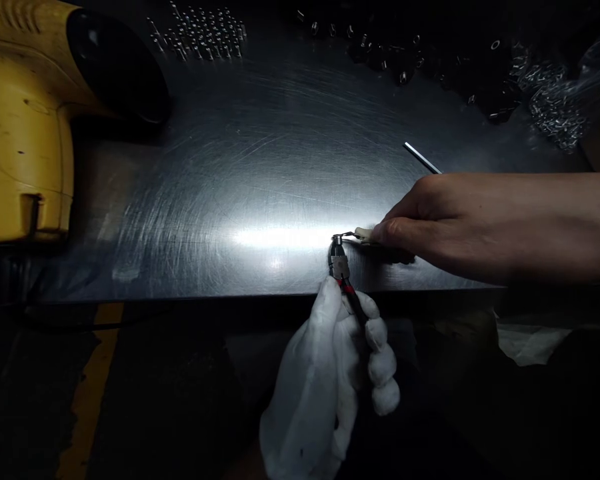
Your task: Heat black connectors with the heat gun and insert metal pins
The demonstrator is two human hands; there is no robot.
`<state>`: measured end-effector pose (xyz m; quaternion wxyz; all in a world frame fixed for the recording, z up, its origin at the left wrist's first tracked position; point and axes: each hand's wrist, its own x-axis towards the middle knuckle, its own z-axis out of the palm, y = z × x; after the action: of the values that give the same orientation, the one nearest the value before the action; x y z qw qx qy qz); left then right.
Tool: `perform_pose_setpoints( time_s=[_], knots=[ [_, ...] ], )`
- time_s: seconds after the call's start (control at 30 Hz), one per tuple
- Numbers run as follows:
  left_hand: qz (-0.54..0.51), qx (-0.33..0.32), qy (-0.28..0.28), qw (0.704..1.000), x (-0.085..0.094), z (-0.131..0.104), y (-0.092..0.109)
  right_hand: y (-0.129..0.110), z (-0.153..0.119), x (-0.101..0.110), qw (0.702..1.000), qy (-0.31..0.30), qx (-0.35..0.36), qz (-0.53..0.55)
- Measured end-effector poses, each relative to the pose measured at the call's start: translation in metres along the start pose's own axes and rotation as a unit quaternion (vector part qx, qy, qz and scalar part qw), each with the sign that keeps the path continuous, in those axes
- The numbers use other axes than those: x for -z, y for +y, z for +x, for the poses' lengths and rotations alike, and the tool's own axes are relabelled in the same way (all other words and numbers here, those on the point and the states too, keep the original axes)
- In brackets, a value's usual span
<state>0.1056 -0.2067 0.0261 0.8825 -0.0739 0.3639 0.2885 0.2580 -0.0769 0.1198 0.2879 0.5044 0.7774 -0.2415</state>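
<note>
My left hand (313,380), in a white glove, is wrapped round a pair of pliers (341,267) with dark handles and a bit of red near the joint. A small shiny metal piece (337,239) sits in the plier jaws, just over the front part of the metal table (205,173). From the right, my bare right hand (410,223) pinches a small tool with a pale handle (364,233) and a thin dark tip. That tip reaches the metal piece or ends right beside it; which one I cannot tell. My fingers hide most of the handle.
A yellow power tool (25,127) with a black end stands at the left. Several small metal parts (200,33) stand grouped at the back left. More lie scattered in shadow at the back, by a clear bag of parts (560,110). A thin metal rod (423,157) lies beyond my right hand.
</note>
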Motion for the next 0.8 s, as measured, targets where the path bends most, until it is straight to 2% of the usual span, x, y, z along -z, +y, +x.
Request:
perform_pose_setpoints(
  time_s=[0.23, 0.43, 0.57, 0.8],
  knots=[
    [0.007, -0.005, 0.006, 1.0, 0.001, 0.0, 0.0, -0.005, 0.001, 0.003, 0.999, 0.011, -0.025, -0.02],
    [0.01, -0.02, 0.001, 1.0, 0.003, 0.0, -0.003, -0.003, 0.004, -0.002, 0.998, 0.054, -0.009, 0.017],
    [0.012, -0.014, 0.008, 1.0, 0.001, 0.0, -0.001, -0.004, 0.004, -0.002, 0.999, 0.031, -0.026, 0.022],
    [0.02, 0.003, 0.018, 1.0, -0.004, -0.001, 0.003, -0.015, 0.003, 0.01, 0.999, -0.016, -0.02, -0.021]
  ],
)
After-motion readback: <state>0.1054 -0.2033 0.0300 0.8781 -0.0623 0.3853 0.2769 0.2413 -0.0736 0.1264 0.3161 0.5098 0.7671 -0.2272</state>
